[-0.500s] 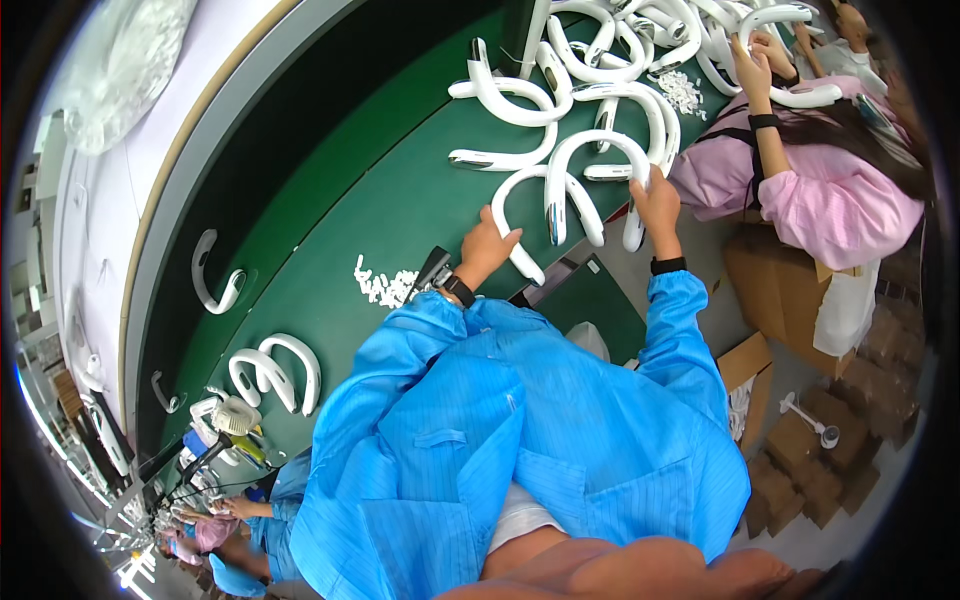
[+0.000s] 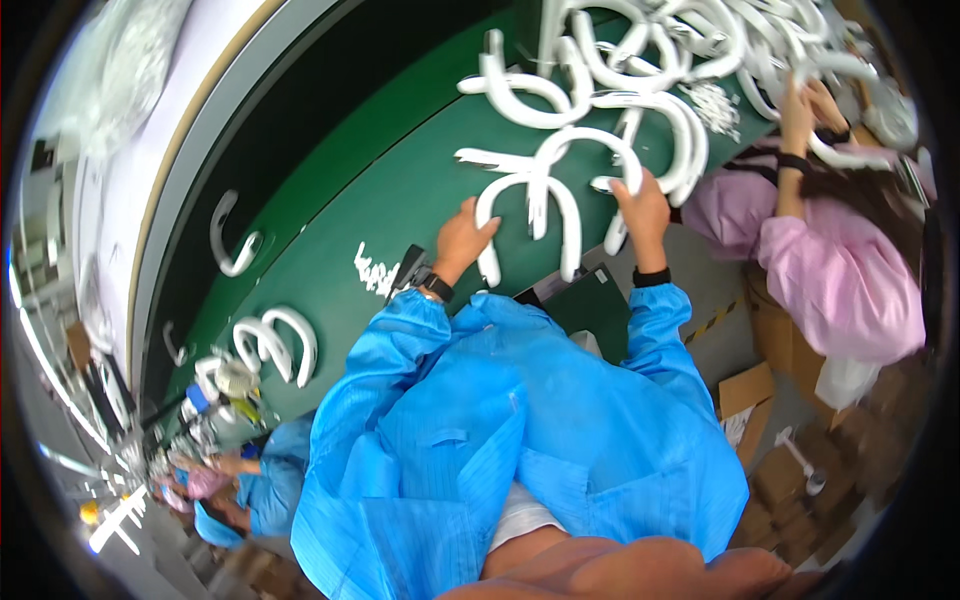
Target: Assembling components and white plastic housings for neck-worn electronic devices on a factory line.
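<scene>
My left hand [image 2: 462, 240] is closed round one arm of a white U-shaped neck fan [image 2: 572, 235], its open end toward me. Another white neck fan [image 2: 585, 135] is in my right hand [image 2: 645, 207], gripped by its right arm. The two fans overlap just above the table's near edge, the right one a little farther away. Motion blur hides their finer details. Beyond them, several more neck fans [image 2: 540, 118] lie on the green table [image 2: 370, 205].
Small white parts lie in a pile [image 2: 376, 274] beside my left wrist and in another pile [image 2: 712, 108] at the far right. Two neck fans [image 2: 290, 345] rest on the left. A co-worker in a pink sleeve [image 2: 840, 270] handles a fan at right; cardboard boxes [image 2: 748, 405] stand below.
The fan in my left hand has turned so that its two arms point toward me. Both hands have shifted slightly left, and the view has moved a little.
</scene>
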`<act>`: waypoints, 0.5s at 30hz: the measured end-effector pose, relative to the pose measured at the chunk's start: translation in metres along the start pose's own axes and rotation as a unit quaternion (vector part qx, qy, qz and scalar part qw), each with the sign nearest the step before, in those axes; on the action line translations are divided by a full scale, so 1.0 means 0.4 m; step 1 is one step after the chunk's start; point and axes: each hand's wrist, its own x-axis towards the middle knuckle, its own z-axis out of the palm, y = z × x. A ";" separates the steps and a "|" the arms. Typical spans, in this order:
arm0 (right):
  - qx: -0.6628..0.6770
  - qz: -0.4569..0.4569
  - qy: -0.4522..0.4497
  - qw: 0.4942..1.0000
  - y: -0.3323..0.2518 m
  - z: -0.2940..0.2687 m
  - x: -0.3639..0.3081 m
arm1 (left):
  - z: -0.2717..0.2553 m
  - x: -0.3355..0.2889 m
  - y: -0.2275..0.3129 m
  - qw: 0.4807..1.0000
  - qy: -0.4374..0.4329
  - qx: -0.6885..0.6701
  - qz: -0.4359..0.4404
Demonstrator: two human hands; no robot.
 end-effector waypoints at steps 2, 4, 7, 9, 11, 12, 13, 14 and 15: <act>0.002 0.027 -0.050 0.998 0.027 -0.001 0.003 | 0.004 -0.031 -0.012 1.000 0.010 -0.007 0.006; -0.070 0.015 -0.048 0.996 0.055 -0.002 0.005 | -0.008 -0.046 -0.041 0.998 0.053 -0.010 -0.009; -0.025 0.013 -0.069 0.997 0.110 -0.003 0.018 | -0.109 -0.034 -0.184 0.988 0.140 0.010 -0.067; -0.030 -0.014 -0.040 0.999 0.100 -0.027 0.025 | -0.223 -0.030 -0.332 0.962 0.220 0.067 -0.147; -0.018 0.002 -0.060 0.998 0.098 -0.039 0.019 | -0.390 -0.030 -0.442 0.924 0.253 0.103 -0.267; 0.008 0.003 -0.070 0.998 0.111 -0.028 0.028 | -0.437 -0.026 -0.584 0.895 0.321 0.171 -0.258; 0.026 0.000 -0.065 0.998 0.107 -0.022 0.030 | -0.489 -0.008 -0.726 0.888 0.319 0.170 -0.284; 0.041 -0.012 -0.077 0.996 0.119 -0.017 0.038 | -0.525 0.002 -0.837 0.856 0.368 0.133 -0.338; 0.072 0.000 -0.081 0.994 0.112 -0.017 0.035 | -0.559 0.004 -0.966 0.850 0.372 0.116 -0.355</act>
